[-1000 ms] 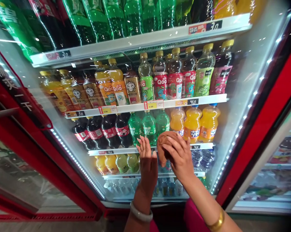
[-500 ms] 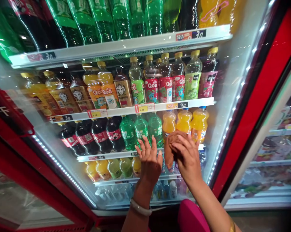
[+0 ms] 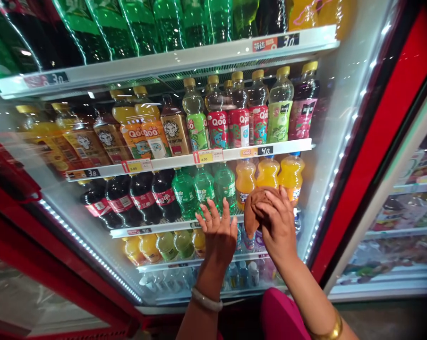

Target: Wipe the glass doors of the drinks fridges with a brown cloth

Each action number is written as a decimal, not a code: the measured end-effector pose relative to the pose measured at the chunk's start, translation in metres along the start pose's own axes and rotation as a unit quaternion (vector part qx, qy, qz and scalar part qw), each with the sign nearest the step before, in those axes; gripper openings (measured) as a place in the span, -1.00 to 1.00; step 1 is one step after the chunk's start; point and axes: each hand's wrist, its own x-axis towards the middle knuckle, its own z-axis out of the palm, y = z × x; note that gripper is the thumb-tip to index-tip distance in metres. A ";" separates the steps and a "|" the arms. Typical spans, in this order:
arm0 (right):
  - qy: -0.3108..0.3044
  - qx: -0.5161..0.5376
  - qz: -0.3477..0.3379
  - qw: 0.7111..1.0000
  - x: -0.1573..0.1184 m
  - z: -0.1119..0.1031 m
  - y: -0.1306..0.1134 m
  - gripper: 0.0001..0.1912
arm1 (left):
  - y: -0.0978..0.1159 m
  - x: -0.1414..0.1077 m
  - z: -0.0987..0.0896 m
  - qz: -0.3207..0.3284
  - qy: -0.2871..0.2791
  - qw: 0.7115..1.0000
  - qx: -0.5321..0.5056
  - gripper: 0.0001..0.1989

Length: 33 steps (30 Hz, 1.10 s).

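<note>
My right hand is closed on a bunched brown cloth, one end of which hangs down to the left. It is in front of the orange soda bottles, apparently at the cooler's glass front. My left hand has its fingers spread and holds nothing. Its fingertips are in front of the green soda bottles, and they seem to rest on the glass; actual contact is hard to make out. A pale bangle circles the left wrist, and a gold bangle the right forearm.
Shelves of bottled drinks with price tags fill the lit cooler. A red door frame runs down the right side, beside another stocked cooler. On the left is a red handle. Something pink shows below my arms.
My right hand and the cloth have shifted slightly upward against the bottles behind. The left hand stays spread in nearly the same spot. The view has tilted a little.
</note>
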 end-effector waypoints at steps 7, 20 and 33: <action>-0.040 -0.002 -0.058 0.998 -0.007 0.014 -0.012 -0.57 | 0.002 0.000 -0.001 0.020 0.024 1.000 -0.003 -0.18; 0.023 -0.005 -0.011 1.000 0.012 0.003 0.004 -0.60 | 0.019 0.016 0.007 0.047 0.030 0.997 -0.054 -0.20; 0.007 0.010 0.002 1.000 0.013 -0.004 0.002 -0.60 | 0.022 0.014 0.000 0.037 -0.017 0.998 -0.037 -0.25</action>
